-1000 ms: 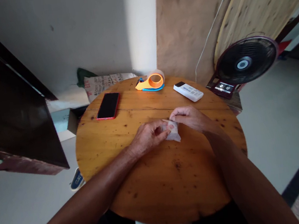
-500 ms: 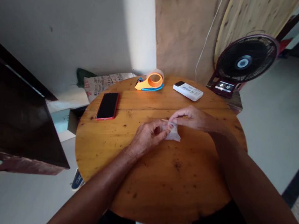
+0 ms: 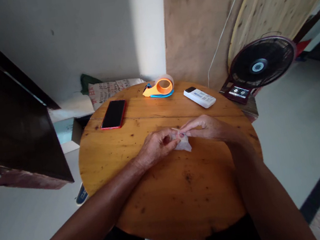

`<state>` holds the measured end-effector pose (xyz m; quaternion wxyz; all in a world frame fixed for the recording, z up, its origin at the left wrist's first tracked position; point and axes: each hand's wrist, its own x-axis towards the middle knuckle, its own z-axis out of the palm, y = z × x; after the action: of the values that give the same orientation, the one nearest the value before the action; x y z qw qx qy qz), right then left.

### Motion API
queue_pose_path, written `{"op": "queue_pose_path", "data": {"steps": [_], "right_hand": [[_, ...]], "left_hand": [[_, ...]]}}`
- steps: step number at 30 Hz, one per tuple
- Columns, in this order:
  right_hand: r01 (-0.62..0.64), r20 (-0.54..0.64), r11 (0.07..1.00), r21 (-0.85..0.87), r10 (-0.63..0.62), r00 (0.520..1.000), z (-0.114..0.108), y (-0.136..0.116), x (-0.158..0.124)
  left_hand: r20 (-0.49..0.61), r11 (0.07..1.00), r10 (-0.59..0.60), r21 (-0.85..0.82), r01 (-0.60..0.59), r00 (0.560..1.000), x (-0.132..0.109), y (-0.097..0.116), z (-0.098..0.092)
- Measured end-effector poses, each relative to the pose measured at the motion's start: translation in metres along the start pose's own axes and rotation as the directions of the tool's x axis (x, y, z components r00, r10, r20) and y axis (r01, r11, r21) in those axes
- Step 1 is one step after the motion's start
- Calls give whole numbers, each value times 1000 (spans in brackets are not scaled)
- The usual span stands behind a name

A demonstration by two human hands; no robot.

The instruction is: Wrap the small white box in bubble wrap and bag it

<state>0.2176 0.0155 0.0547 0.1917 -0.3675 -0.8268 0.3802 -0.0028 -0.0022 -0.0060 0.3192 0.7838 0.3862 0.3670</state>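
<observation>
Left grip [image 3: 157,144] pinches a whitish wrapper [image 3: 184,145] jutting past its thumb [image 3: 171,146] — right grip [image 3: 205,127] touches it, hold unclear.

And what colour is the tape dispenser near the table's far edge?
Mostly orange, with blue parts; the tape dispenser shows best in the head view.

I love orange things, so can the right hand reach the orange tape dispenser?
Probably yes: nothing seems to stand between the right hand and the orange tape dispenser, though that hand is busy at the whitish wrapper.
</observation>
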Motion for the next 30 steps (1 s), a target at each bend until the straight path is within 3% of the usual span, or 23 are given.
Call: {"op": "queue_pose_path", "data": {"steps": [5, 11, 17, 21, 30], "right_hand": [[8, 19, 1000, 5, -8, 1000, -2, -4, -1], [-85, -182, 993, 82, 98, 978, 2, -6, 1], [-98, -282, 988, 121, 129, 951, 17, 13, 14], [-90, -272, 994, 65, 104, 957, 22, 19, 19], [-163, -194, 980, 116, 183, 964, 22, 15, 18]], "left_hand": [[-19, 1000, 6, 3, -6, 1000, 1, -2, 1], [-15, 1000, 0, 8, 1, 1000, 1, 2, 0], [-8, 1000, 1, 3, -1, 1000, 1, 1, 0], [3, 1000, 4, 5, -4, 1000, 1, 1, 0], [17, 1000, -10, 24, 9, 1000, 0, 4, -2]]}}
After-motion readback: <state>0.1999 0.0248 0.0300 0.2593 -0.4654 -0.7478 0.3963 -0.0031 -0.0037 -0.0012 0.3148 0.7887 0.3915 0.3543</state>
